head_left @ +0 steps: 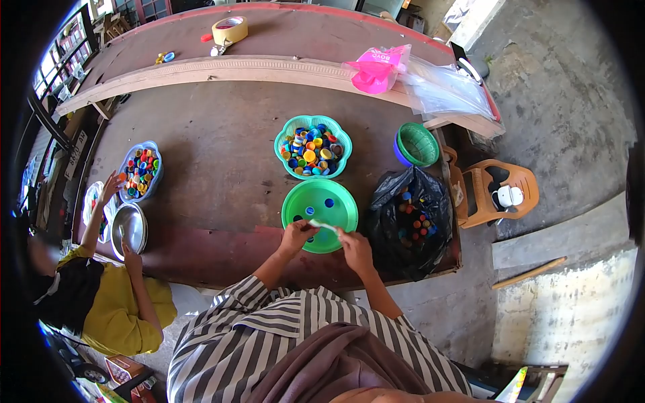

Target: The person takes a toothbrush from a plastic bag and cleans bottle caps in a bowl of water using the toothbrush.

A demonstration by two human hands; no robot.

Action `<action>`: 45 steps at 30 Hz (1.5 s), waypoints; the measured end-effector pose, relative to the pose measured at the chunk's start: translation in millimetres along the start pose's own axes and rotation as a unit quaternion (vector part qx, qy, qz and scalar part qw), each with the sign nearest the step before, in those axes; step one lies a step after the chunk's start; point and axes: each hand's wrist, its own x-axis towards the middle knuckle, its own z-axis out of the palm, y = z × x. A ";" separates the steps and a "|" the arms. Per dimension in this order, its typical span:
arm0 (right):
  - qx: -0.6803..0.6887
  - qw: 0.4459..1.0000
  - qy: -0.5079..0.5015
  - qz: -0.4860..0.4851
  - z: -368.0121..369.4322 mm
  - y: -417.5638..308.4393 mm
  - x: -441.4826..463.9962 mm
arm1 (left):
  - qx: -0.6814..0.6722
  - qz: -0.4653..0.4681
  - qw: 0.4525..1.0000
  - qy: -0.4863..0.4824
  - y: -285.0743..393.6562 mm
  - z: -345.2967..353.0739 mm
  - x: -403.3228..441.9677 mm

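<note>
We are at a big brown table [215, 148]. Our left hand [299, 236] and right hand [356, 250] each pinch an end of a small pale strip [324, 226], too blurry to name, over a green basin [344, 215]. A few blue bottle caps [329, 203] lie in the basin. Just past it, we see a wavy teal basket [347, 139] full of colorful caps [309, 156]. A black plastic bag [386, 250] with more caps sits on our right.
</note>
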 end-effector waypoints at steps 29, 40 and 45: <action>0.059 0.974 -0.065 0.209 17.4 -17.5 -10.2 | -0.373 -0.123 0.919 -0.023 5.3 1.5 4.7; 0.079 0.988 -0.062 0.115 21.5 -36.8 -15.9 | -0.404 -0.136 0.903 -0.055 12.1 7.2 0.5; 0.021 0.983 -0.042 0.176 19.8 -13.5 -12.2 | -0.399 -0.131 0.904 -0.082 9.0 9.9 -0.6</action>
